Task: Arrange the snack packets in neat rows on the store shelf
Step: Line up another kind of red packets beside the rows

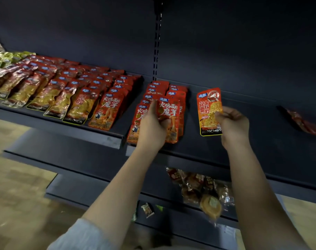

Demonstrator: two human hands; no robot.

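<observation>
My left hand (152,126) grips the front red packet (169,112) of two short overlapping rows of red snack packets (159,91) on the dark shelf (261,134). My right hand (232,123) pinches an orange packet (208,110) by its right edge, holding it upright just right of those rows, above bare shelf. To the left, long neat rows of red packets (106,98) fill the neighbouring shelf section.
A loose red packet (305,123) lies at the shelf's far right. On the lower shelf sits a heap of clear-wrapped snacks (200,190), with small packets (147,210) below. A slotted upright (157,44) divides the back panel. Greenish packets (7,58) sit far left.
</observation>
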